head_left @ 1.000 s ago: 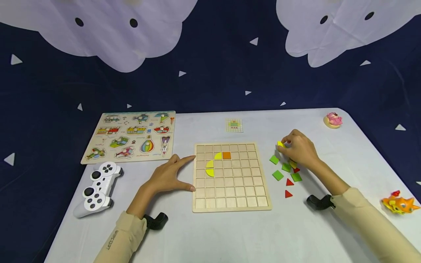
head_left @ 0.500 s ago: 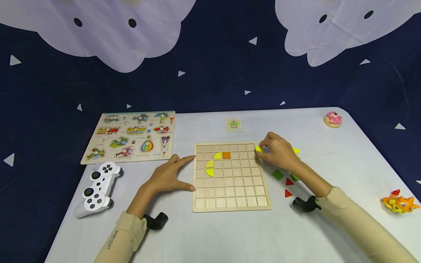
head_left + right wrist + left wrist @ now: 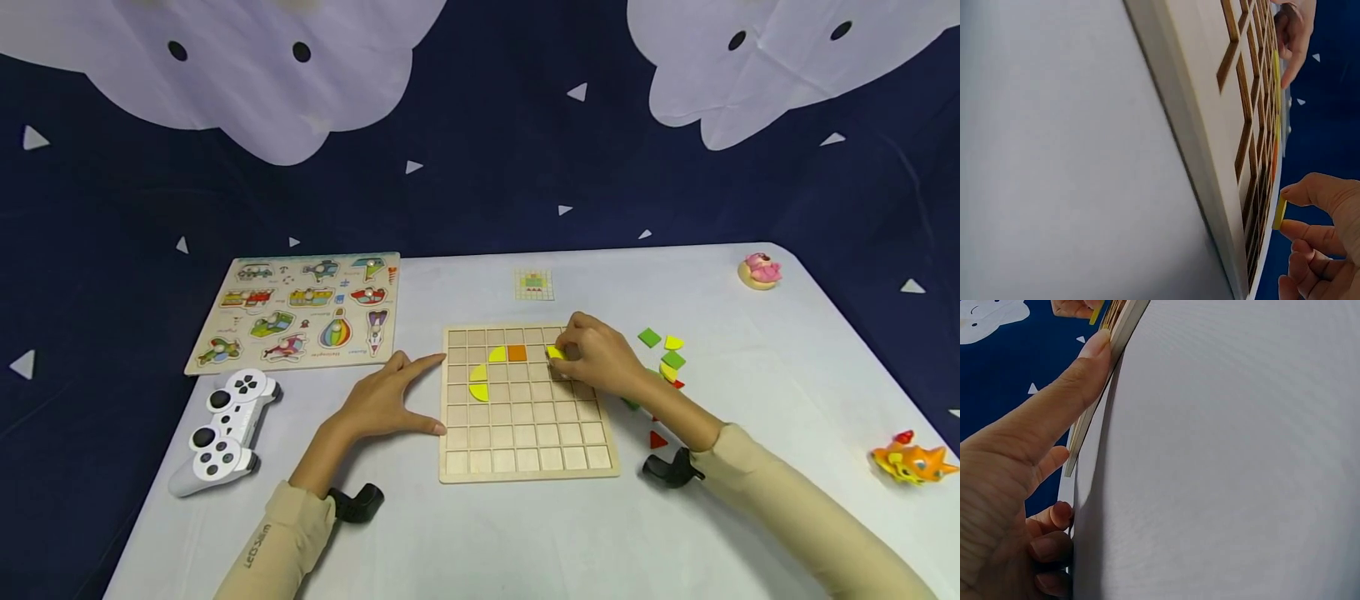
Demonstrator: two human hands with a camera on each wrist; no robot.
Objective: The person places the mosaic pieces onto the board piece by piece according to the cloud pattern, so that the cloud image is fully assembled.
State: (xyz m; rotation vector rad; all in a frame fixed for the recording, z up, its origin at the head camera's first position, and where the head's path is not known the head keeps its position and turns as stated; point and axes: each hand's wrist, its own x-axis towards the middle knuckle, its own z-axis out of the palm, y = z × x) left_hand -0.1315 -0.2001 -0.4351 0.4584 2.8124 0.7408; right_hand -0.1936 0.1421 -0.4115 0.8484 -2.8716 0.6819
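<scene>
A wooden grid board point(image 3: 525, 458) lies mid-table, with several yellow quarter-circle pieces point(image 3: 478, 392) and an orange square piece point(image 3: 517, 353) in its cells. My left hand point(image 3: 386, 400) rests at the board's left edge, thumb and index finger spread and touching it; the thumb point(image 3: 1066, 387) lies against that edge in the left wrist view. Over the board's upper right cells, my right hand point(image 3: 603, 358) pinches a yellow piece point(image 3: 1279, 212) between thumb and index finger. In the head view that piece's outline is partly covered by the fingers.
Right of the board lie loose green squares point(image 3: 649, 337), yellow pieces point(image 3: 673, 342) and red triangles point(image 3: 657, 440), some hidden by the right arm. Behind the board is a small pattern card point(image 3: 533, 285). A vehicle puzzle point(image 3: 300, 312), white game controller point(image 3: 225, 433), pink toy point(image 3: 760, 272) and orange toy point(image 3: 911, 463) stand around.
My right hand has moved left from the loose pieces to above the board, carrying the yellow piece. My left hand has stayed at the board's edge.
</scene>
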